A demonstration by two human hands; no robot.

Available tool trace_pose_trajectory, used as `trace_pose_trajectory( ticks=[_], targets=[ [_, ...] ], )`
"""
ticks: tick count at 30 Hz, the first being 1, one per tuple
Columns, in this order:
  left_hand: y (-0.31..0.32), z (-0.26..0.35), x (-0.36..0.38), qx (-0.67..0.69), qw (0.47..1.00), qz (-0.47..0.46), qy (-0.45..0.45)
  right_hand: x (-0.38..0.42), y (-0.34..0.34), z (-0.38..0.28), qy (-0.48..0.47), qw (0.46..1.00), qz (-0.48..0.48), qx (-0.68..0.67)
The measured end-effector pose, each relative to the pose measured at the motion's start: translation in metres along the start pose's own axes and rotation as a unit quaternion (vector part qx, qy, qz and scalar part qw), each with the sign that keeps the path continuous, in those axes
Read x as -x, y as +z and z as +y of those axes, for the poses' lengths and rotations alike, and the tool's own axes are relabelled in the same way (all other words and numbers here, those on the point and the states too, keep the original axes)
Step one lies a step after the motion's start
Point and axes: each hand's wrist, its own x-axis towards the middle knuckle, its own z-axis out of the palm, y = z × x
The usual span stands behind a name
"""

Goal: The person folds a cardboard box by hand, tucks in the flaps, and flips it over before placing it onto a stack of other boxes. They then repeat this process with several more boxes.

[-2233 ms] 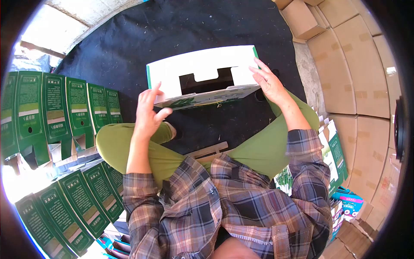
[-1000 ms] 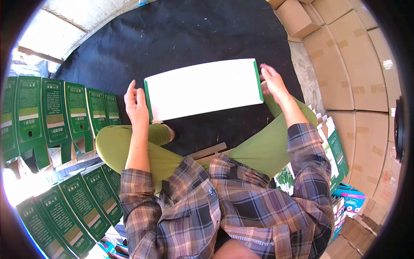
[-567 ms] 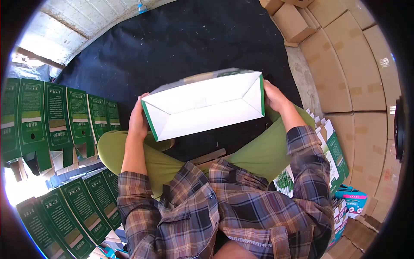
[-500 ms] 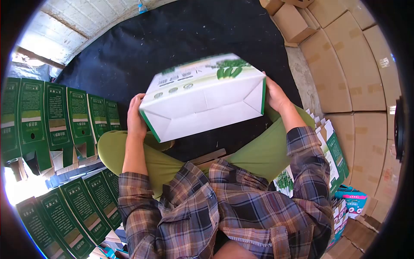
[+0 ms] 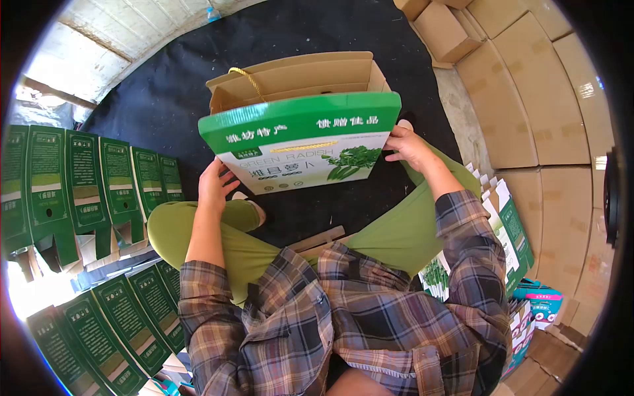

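A green and white gift box (image 5: 290, 173) stands upright in front of me, its top open and bare brown cardboard showing inside. Green radish pictures and lettering cover the front panel. A gold rope handle (image 5: 247, 82) loops over the back wall, and another lies against the front. My left hand (image 5: 212, 187) holds the box at its lower left side, fingers bent along the edge. At the right side my right hand (image 5: 411, 148) grips it, fingertips against the panel. The box's base is hidden from this angle.
Rows of green boxes (image 5: 84, 181) stand along the left. Flattened white and green cartons (image 5: 512, 228) lean by my right elbow. Stacked brown cartons (image 5: 528, 92) form a wall on the right. Black sheeting (image 5: 317, 33) covers the floor beneath the box.
The box has turned from showing its white folded bottom to standing upright, its open top now visible. Both hands have stayed at its sides, shifting slightly lower.
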Motion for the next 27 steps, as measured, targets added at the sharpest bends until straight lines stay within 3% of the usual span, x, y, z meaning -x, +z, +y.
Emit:
trace_pose_trajectory(
  ticks=[4, 6, 7, 9, 12, 13, 15, 16, 17, 19, 20, 23, 25, 27],
  targets=[
    [-0.011, -0.011, -0.011, -0.079, 0.994, -0.038, -0.069, -0.003, 0.0, 0.002, 0.029, 0.998, 0.014, 0.048],
    [-0.006, -0.016, -0.01, -0.134, 0.988, -0.028, -0.077, -0.01, 0.001, 0.01, 0.08, 0.982, 0.076, 0.152],
    [-0.002, -0.016, -0.007, -0.186, 0.979, -0.02, -0.083, -0.01, 0.001, 0.009, 0.08, 0.982, 0.074, 0.151],
    [0.003, -0.011, -0.002, -0.205, 0.976, -0.026, -0.067, -0.008, -0.003, 0.006, 0.117, 0.952, 0.072, 0.272],
    [0.008, -0.008, -0.004, -0.181, 0.98, 0.044, 0.068, -0.003, -0.007, 0.006, 0.112, 0.956, 0.075, 0.262],
    [0.007, -0.008, -0.007, -0.181, 0.98, 0.044, 0.066, -0.001, -0.007, 0.002, 0.123, 0.96, 0.075, 0.238],
    [0.004, -0.006, -0.013, -0.281, 0.921, 0.074, 0.258, 0.006, -0.006, -0.003, 0.111, 0.966, 0.086, 0.217],
    [0.013, -0.001, -0.006, -0.264, 0.911, 0.067, 0.311, 0.011, -0.003, -0.011, 0.094, 0.97, 0.094, 0.204],
    [0.024, 0.008, 0.005, -0.264, 0.911, 0.067, 0.31, 0.013, -0.002, -0.015, 0.077, 0.973, 0.102, 0.192],
    [0.046, 0.024, 0.027, -0.326, 0.829, 0.011, 0.454, 0.01, -0.005, -0.015, 0.067, 0.975, 0.115, 0.175],
    [0.052, 0.022, 0.028, -0.331, 0.816, -0.014, 0.474, 0.012, -0.006, -0.018, 0.048, 0.977, 0.127, 0.166],
    [0.066, 0.02, 0.029, -0.357, 0.858, -0.077, 0.36, 0.013, -0.005, -0.019, 0.019, 0.972, 0.131, 0.193],
    [0.068, 0.018, 0.022, -0.373, 0.846, -0.109, 0.365, 0.016, -0.002, -0.018, 0.01, 0.965, 0.126, 0.228],
    [0.072, 0.019, 0.019, -0.474, 0.76, -0.112, 0.43, 0.018, 0.002, -0.016, -0.031, 0.967, 0.132, 0.217]
  ],
)
